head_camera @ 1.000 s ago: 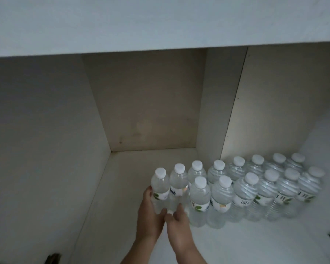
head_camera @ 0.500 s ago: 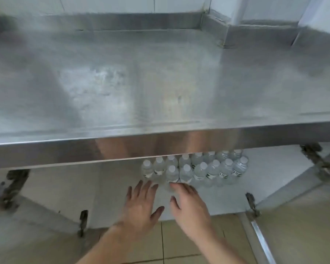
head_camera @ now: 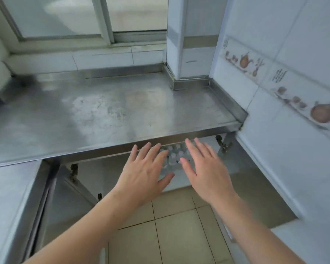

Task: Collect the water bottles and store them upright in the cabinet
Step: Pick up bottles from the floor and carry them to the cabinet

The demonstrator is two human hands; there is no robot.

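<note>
Several clear water bottles (head_camera: 174,156) with white caps stand upright on the floor of the open cabinet (head_camera: 95,172) under the steel counter. Only a few caps show between my hands; the counter edge and my fingers hide the others. My left hand (head_camera: 144,173) hovers in front of the cabinet opening, fingers spread and straight, holding nothing. My right hand (head_camera: 206,168) is beside it, also flat and spread, empty. Both hands are in the air, apart from the bottles.
A stainless steel counter (head_camera: 107,109) spans the view above the cabinet. An open cabinet door (head_camera: 44,202) stands at the left, with hinges showing. A tiled wall (head_camera: 286,103) closes the right side. Beige floor tiles (head_camera: 171,231) lie below my arms.
My hands let go of the bottles and pulled back out of the cabinet. The view rose from inside the cabinet to above the counter.
</note>
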